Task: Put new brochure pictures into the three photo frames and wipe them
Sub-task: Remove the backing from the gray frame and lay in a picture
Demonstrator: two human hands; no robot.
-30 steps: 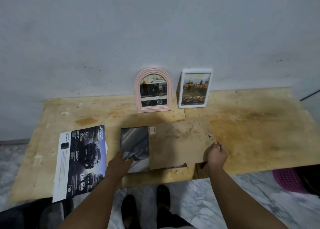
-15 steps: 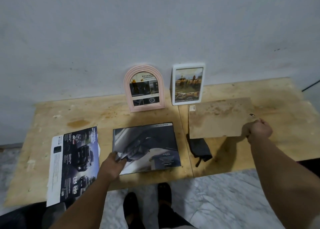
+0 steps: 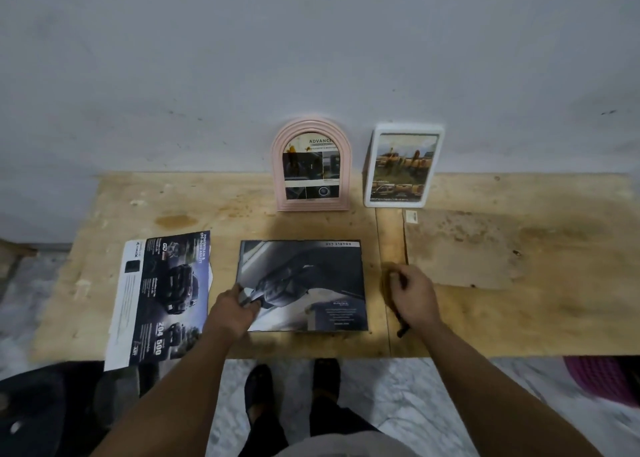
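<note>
Here, scene: a person is standing at a plywood bench [image 3: 138, 197] set against a pale wall, looking down at both bare forearms.
Left hand [image 3: 232, 313]: it is resting on the lower left corner of a large dark frame [image 3: 304, 285], fingers curled, pinching the picture edge there.
Large frame: it is lying flat at the middle of the bench, near the front edge, showing a grey brochure picture printed upside down to the viewer.
Right hand [image 3: 412, 295]: it is hovering just right of the large frame, fingers loosely bent around a dark strap-like object [image 3: 401, 328]; how firmly it is gripping cannot be told.
Backing board [image 3: 460, 248]: a stained brown panel is lying flat on the right side of the bench, apart from the right hand.
Pink arched frame [image 3: 311, 165]: it is standing upright at the wall, holding a brochure picture.
White frame [image 3: 403, 165]: it is standing just right of the pink one, holding a picture of yellow vehicles.
Loose brochure [image 3: 162, 294]: it is lying on the left, overhanging the front edge.
</note>
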